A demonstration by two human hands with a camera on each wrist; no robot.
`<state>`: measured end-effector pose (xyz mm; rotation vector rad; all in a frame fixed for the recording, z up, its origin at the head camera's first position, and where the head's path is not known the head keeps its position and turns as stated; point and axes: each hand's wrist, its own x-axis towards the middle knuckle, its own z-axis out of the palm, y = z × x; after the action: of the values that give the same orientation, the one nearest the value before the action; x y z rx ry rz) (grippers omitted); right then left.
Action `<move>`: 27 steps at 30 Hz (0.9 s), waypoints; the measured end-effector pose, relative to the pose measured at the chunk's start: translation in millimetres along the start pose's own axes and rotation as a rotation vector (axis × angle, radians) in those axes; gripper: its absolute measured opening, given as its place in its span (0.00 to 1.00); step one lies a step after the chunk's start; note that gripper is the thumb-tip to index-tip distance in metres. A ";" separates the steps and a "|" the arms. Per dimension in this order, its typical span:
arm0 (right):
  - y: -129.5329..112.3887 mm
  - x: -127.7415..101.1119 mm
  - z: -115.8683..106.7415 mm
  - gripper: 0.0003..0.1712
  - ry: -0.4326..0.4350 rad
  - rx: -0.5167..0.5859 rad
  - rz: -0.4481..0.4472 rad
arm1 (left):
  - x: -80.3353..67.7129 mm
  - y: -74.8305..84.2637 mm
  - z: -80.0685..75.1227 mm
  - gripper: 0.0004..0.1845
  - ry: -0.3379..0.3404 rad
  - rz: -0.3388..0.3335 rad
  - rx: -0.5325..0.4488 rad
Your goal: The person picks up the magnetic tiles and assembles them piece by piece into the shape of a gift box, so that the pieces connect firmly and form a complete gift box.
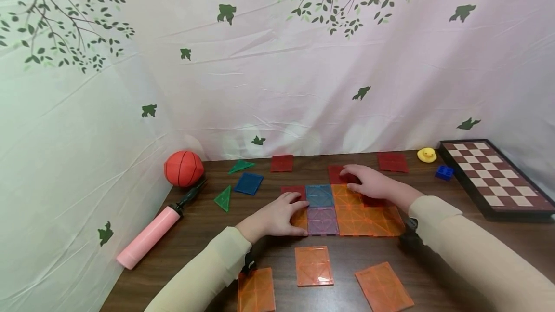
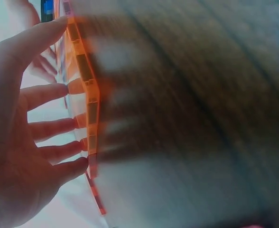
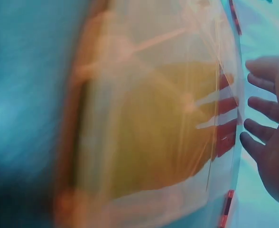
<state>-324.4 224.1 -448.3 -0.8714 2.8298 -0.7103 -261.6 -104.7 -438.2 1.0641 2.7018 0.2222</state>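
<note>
A flat patch of magnetic tiles lies mid-table: a blue tile [image 1: 319, 195], a purple tile [image 1: 323, 221], a large orange area [image 1: 368, 216] and red tiles [image 1: 293, 189] at its edges. My left hand [image 1: 281, 213] rests on the patch's left side, its straight fingers [image 2: 49, 124] touching an orange tile's edge [image 2: 88, 111]. On the far right part of the patch my right hand [image 1: 367, 183] lies flat over a red tile [image 1: 338, 173] and an orange one. In the blurred right wrist view its fingers [image 3: 263, 124] are straight beside the tiles.
Three loose orange tiles [image 1: 313, 266] lie near the front edge. On the left are an orange ball [image 1: 184, 168], a pink pump [image 1: 149, 235], green triangles [image 1: 223, 198] and a blue tile [image 1: 249, 183]. Further right are red tiles [image 1: 392, 162], a yellow duck [image 1: 427, 154], a blue brick [image 1: 444, 172] and a chessboard [image 1: 494, 177].
</note>
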 end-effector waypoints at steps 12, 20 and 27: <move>-24.0 -82.0 11.9 0.46 -0.059 -0.077 -0.105 | 25.7 -56.0 -19.0 0.29 0.190 -0.148 -0.169; -25.5 -93.6 19.3 0.47 -0.084 -0.116 -0.060 | 55.8 -95.8 -23.2 0.31 0.216 -0.285 -0.193; -25.1 -94.6 20.7 0.45 -0.054 -0.154 -0.064 | 71.2 -84.6 -22.0 0.29 0.115 -0.256 -0.160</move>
<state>-228.4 249.8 -459.2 -0.9918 2.8500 -0.4726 -373.2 -118.4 -446.9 0.6720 2.8297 0.4563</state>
